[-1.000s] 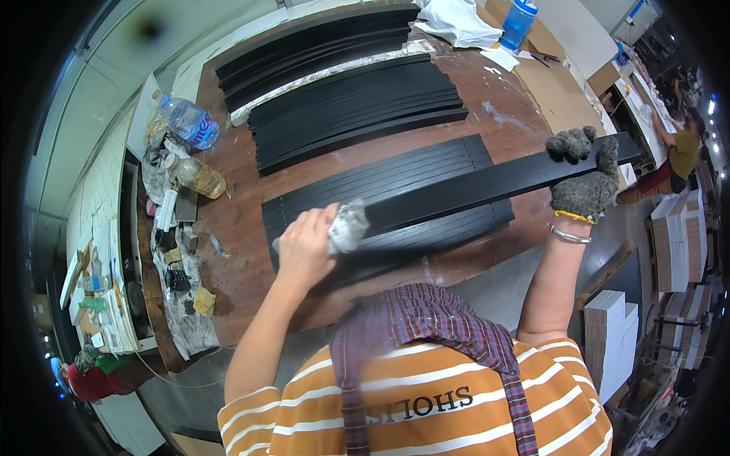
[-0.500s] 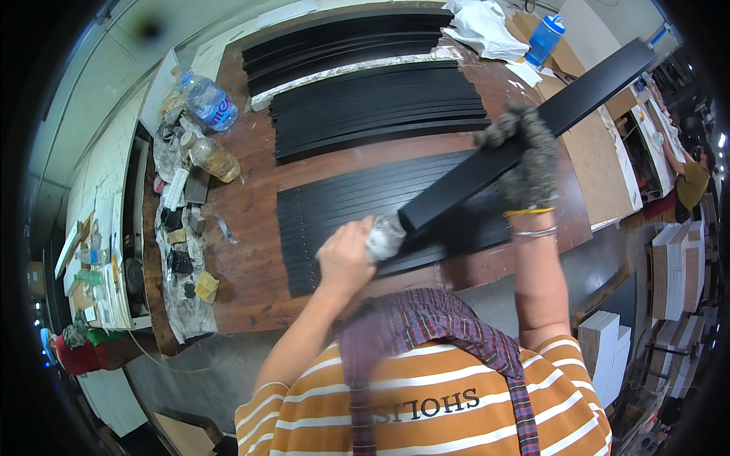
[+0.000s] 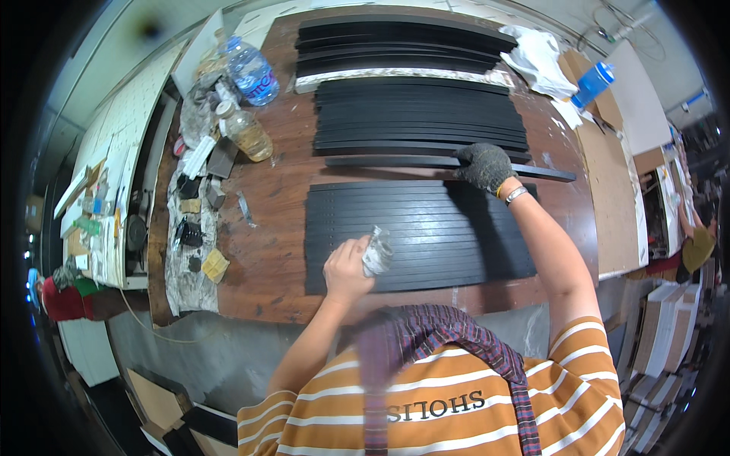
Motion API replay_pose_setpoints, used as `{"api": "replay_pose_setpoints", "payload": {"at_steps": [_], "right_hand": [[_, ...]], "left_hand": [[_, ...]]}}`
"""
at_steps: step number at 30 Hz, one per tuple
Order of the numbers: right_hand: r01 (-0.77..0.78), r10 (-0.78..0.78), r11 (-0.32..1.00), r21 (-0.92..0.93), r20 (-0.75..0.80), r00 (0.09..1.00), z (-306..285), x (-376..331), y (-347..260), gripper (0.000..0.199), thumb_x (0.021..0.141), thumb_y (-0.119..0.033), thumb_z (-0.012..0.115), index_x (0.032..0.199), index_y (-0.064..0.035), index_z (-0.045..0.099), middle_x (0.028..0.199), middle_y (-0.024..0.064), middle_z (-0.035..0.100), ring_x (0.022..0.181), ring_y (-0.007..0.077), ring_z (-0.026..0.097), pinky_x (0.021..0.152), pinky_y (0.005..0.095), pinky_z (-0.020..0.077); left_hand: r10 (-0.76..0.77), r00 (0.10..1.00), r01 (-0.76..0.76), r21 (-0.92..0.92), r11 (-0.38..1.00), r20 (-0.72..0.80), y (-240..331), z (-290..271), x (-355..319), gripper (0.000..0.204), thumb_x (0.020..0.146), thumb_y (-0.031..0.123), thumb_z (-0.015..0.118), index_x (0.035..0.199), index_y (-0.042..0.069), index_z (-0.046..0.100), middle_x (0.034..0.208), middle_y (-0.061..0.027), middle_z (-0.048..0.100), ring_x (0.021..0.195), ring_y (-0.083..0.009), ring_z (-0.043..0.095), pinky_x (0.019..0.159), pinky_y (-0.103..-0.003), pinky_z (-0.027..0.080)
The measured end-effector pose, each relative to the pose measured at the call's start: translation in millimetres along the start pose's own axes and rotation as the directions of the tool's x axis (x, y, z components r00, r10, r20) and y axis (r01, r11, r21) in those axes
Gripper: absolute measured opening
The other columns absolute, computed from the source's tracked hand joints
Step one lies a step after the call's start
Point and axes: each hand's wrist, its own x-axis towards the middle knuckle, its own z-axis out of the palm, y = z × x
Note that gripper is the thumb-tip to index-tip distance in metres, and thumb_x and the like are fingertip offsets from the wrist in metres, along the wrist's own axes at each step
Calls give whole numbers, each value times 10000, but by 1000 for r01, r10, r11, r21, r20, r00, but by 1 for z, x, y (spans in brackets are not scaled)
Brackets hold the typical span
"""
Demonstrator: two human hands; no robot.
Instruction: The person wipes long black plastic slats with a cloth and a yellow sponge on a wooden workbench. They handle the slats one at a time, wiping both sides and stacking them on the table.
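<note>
My left hand (image 3: 347,271), bare, is closed around a crumpled white cloth (image 3: 377,252) over the front row of black slats (image 3: 426,243). In a dark grey knitted glove, my right hand (image 3: 485,167) grips a long black slat (image 3: 388,162) from above. That slat lies crosswise, between the front row and the middle group of black slats (image 3: 418,114); whether it rests fully on the table is hard to tell. Behind a whitish strip (image 3: 403,76), another group of black slats (image 3: 395,34) stands at the far side.
The brown wooden table (image 3: 258,281) carries a large water bottle (image 3: 253,72), a bottle of yellowish liquid (image 3: 247,135) and a stained cloth with small blocks (image 3: 194,258) at left. A white bag (image 3: 538,61) and blue bottle (image 3: 593,83) stand far right. Other people are at both sides.
The slat has gone from slanting up to the right to lying crosswise beyond the front row. My right hand moved away from me with it; my left hand with the cloth came off its end.
</note>
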Motion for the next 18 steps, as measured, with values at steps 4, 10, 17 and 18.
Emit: {"api": "replay_pose_setpoints", "payload": {"at_steps": [4,10,17,18], "right_hand": [[-1,0,999,42,27,1000,29,28,-2,479,818,-386,762,1247,-178,716,1158,107,728,1092,330,670,939,450,526],[12,-7,993,118,-43,999,35,48,10,496,838,-408,753,1260,-152,708,1197,121,718,1138,339,655,996,433,513],[-95,313,772,629,-247,917,-10,-8,102,445,818,-215,831,1199,-20,710,1192,167,715,1074,272,690,945,366,529],[-60,335,751,657,-301,893,-17,-23,112,433,812,-184,836,1181,3,711,1144,152,728,1019,235,689,908,346,532]], "left_hand": [[0,1000,0,5,1000,22,-5,0,-2,531,628,77,693,1156,95,649,895,-85,626,811,-308,650,722,-401,532],[-43,998,42,3,999,55,2,-4,4,568,700,127,787,1235,56,610,935,-133,661,835,-362,675,728,-404,552],[-195,950,241,-176,954,245,21,0,118,878,773,364,835,1480,48,420,1404,-206,526,1282,-384,550,1094,-478,448],[-115,937,187,-197,962,329,31,20,142,861,775,316,825,1486,52,417,1408,-200,526,1299,-383,533,1103,-477,439]]}}
